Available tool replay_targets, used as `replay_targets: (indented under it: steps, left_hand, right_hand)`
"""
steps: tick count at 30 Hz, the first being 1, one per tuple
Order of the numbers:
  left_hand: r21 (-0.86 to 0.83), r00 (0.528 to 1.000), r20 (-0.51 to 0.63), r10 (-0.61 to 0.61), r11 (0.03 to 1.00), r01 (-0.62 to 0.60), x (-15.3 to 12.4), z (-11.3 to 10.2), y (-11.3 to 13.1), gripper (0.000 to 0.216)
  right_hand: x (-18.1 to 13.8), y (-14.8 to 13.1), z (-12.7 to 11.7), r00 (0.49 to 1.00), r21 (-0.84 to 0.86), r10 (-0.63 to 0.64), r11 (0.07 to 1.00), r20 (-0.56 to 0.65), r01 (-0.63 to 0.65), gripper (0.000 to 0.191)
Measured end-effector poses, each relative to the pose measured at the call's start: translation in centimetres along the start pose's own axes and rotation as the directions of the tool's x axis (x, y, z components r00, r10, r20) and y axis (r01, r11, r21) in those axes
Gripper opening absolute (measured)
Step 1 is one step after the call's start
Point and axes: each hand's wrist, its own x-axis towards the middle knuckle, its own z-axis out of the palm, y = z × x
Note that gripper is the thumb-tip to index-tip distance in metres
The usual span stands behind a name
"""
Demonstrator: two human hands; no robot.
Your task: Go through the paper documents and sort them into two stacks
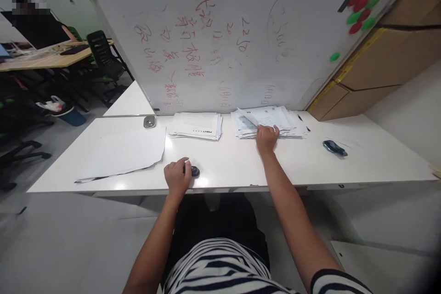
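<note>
My right hand (267, 139) is at the front edge of the right paper stack (292, 132), its fingers closed on a sheet of paper (248, 116) whose left corner curls up off the stack. On the table near its front edge, my left hand (177, 177) curls around a small black object with a rounded end (195, 171); most of it is hidden by the fingers, so its kind is unclear. Between and beyond the hands lies a second stack of printed papers (196, 125).
Large white sheets (120, 151) cover the table's left part, with a small grey square item (149, 122) behind them. A whiteboard (220, 46) stands along the back edge. A dark glossy object (335, 148) lies at right, before cardboard boxes (386, 59). A person sits far left.
</note>
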Motion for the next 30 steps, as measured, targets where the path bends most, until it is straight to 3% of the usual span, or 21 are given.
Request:
replay_targets:
  steps: [5,8,12,15,17,19,21,23,25,26,28,30]
  left_hand:
    - [-0.003,1.0,0.0,0.007,1.0,-0.007,-0.2,0.2,-0.1,0.032]
    - [-0.025,1.0,-0.002,-0.006,1.0,0.006,0.0,0.2,-0.1,0.031]
    - [-0.036,1.0,-0.009,0.006,0.999,-0.007,0.0,-0.8,0.6,0.03]
    - [-0.067,0.998,-0.016,0.064,0.996,-0.065,-1.2,-2.6,2.1,0.03]
    - [-0.155,0.993,0.068,0.101,0.984,-0.089,-2.8,-4.1,3.5,0.032]
    - [-0.248,0.967,0.242,0.075,0.969,-0.013,-4.8,-5.2,4.6,0.038]
    - [-0.317,0.891,0.454,-0.022,0.93,0.185,-6.4,-5.6,5.0,0.049]
    - [-0.368,0.722,0.685,-0.1,0.807,0.461,-7.4,-5.1,4.8,0.059]
    - [-0.378,0.527,0.845,-0.093,0.593,0.711,-7.8,-4.1,4.3,0.068]
    - [-0.382,0.463,0.884,-0.065,0.473,0.794,-7.8,-3.6,4.1,0.072]
    - [-0.412,0.428,0.904,0.001,0.271,0.87,-7.8,-2.8,4.0,0.074]
    - [-0.451,0.45,0.892,0.046,0.172,0.876,-7.8,-2.4,4.4,0.068]
  right_hand:
    - [0.2,-1.0,-2.1,0.995,0.077,0.046,0.996,-0.092,-0.039,0.04]
    - [-1.4,-3.6,-4.3,0.994,0.102,-0.058,0.992,-0.098,0.068,0.037]
    - [-7.7,-8.1,-8.0,0.945,0.152,-0.326,0.934,-0.004,0.323,0.025]
    - [-13.5,-10.4,-10.6,0.896,0.245,-0.436,0.88,0.079,0.407,0.016]
    - [-16.7,-11.1,-11.9,0.887,0.317,-0.452,0.859,0.097,0.403,0.012]
    - [-18.9,-11.1,-12.7,0.903,0.358,-0.418,0.862,0.099,0.359,0.011]
    - [-20.3,-10.8,-13.3,0.929,0.35,-0.353,0.888,0.108,0.297,0.011]
    - [-21.0,-10.5,-14.0,0.947,0.317,-0.299,0.915,0.114,0.25,0.012]
    - [-21.4,-10.3,-14.6,0.949,0.314,-0.293,0.918,0.119,0.244,0.015]
    - [-21.5,-10.3,-14.9,0.945,0.322,-0.303,0.913,0.123,0.251,0.018]
    - [-21.7,-10.4,-15.4,0.933,0.337,-0.329,0.903,0.143,0.266,0.025]
    - [-22.0,-10.4,-15.7,0.917,0.342,-0.358,0.896,0.178,0.283,0.031]
